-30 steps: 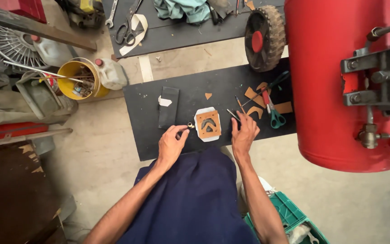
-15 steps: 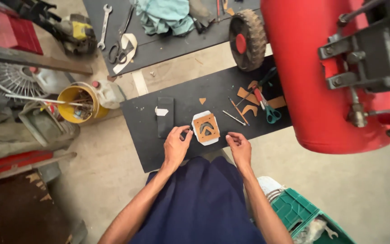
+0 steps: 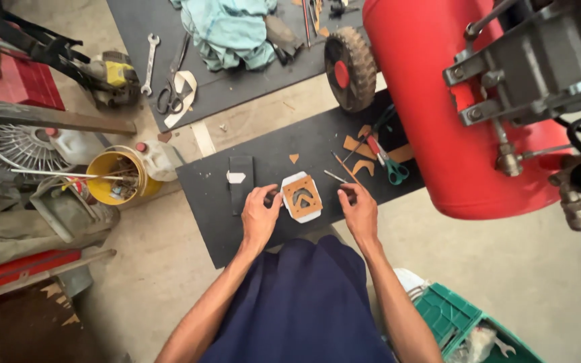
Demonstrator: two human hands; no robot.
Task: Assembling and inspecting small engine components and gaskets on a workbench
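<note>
Kneeling over the dark mat (image 3: 237, 228) on the floor, I am working on a white plate with a brown cut-out gasket (image 3: 302, 197) lying on top of it. My left hand (image 3: 259, 216) is curled, its fingertips pinching the plate's left edge; something small and dark may be between them, but I cannot tell what. My right hand (image 3: 358, 212) is resting on the mat just to the right of the plate, fingers loosely bent and closed on nothing that I can see, not touching the plate. A dark flat case (image 3: 241, 182) is lying just beside my left hand, with a small white scrap on it. Beyond my right hand, thin rods (image 3: 341, 168), brown offcuts (image 3: 361, 165) and green-handled scissors (image 3: 388, 163) are lying scattered on the mat. A big red tank (image 3: 432, 107) with a black wheel (image 3: 350, 67) is standing to the right. A yellow bucket (image 3: 117, 176) is sitting to the left, well apart.
</note>
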